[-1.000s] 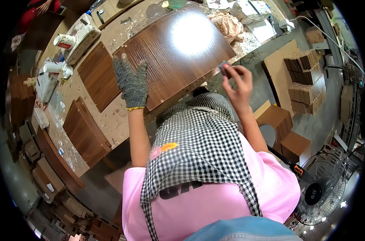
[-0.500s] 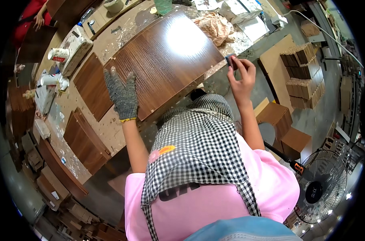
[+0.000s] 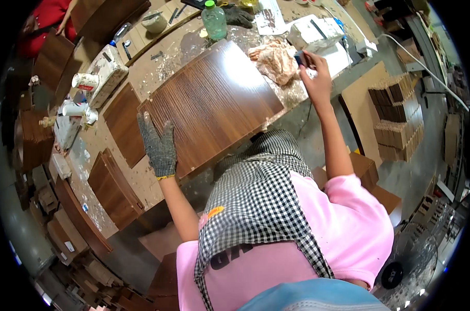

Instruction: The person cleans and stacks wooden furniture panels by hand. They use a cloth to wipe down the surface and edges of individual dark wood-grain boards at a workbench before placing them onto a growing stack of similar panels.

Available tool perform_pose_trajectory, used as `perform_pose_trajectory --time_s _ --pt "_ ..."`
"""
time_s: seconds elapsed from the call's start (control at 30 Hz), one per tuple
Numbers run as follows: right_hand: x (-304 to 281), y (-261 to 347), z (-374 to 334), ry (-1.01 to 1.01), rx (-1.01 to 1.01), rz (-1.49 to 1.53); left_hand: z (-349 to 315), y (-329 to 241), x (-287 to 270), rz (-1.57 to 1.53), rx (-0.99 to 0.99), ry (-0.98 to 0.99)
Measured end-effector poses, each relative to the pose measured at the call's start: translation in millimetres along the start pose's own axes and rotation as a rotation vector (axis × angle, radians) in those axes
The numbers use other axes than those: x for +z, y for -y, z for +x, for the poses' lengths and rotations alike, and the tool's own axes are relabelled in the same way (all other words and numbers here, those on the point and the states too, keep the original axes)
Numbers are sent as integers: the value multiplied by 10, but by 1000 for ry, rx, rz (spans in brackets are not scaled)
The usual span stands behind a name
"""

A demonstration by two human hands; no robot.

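The left hand (image 3: 158, 149), in a grey knit glove, lies flat with its fingers spread wide on the near left corner of the big brown wood board (image 3: 214, 106); the right hand (image 3: 315, 78) is bare and reaches out far over the bench, and its fingers pinch a small dark thing (image 3: 299, 58) that is too small to make out. The board lies flat on the dusty workbench (image 3: 180, 49), dark with fine stripes and a shiny top; a crumpled rag (image 3: 272, 61) sits just beside its far right corner, near the right hand.
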State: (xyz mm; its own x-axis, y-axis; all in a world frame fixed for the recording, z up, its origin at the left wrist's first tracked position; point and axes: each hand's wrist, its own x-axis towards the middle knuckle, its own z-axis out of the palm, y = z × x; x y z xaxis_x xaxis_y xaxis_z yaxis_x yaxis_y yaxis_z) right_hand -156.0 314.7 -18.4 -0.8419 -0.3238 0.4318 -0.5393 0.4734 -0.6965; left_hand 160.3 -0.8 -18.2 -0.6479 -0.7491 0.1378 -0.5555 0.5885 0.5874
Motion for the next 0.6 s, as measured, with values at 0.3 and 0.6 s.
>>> perform_pose_trajectory --time_s 0.3,0.6 --pt "1919 -1548 1560 388 -23 -482 20 -47 -69 10 -48 17" --pt "865 -865 466 582 -260 -624 -92 -20 -80 238 31 -33"
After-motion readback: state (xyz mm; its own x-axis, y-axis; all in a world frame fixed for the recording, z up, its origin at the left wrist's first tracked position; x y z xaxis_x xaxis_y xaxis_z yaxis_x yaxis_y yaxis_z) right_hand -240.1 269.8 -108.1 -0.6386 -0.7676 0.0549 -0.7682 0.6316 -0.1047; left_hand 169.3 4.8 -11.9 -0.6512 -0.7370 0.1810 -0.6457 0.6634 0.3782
